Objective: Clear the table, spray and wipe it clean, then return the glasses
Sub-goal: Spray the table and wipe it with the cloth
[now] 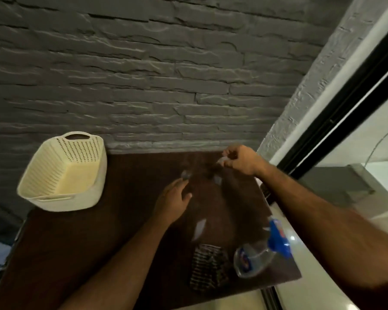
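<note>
a dark brown table (81,253) set against a grey brick wall (143,74), seen from above through the head camera. landmark: the cream perforated basket (63,173), standing at the table's far left corner with its handle slot toward the wall. well to the right of the basket, near mid-table, the left hand (174,201) lies palm down with fingers relaxed and slightly spread; its fingertips touch or nearly touch a clear glass (186,174), which is blurred and faint against the dark top, and no grasp is visible. farther right of the basket, close to the wall, the right hand (240,159) has its fingers curled and pinched on the rim of a second glass (221,173), also blurred; whether this glass stands on the table or is lifted cannot be told. a third pale streak (199,228), nearer the viewer than the left hand, may be another glass or a reflection; it cannot be told which. at the near right of the table, well apart from the basket, a striped cloth (207,267) lies crumpled flat, and just to its right a clear spray bottle (255,258) with a blue trigger head lies on its side at the table's edge.
</note>
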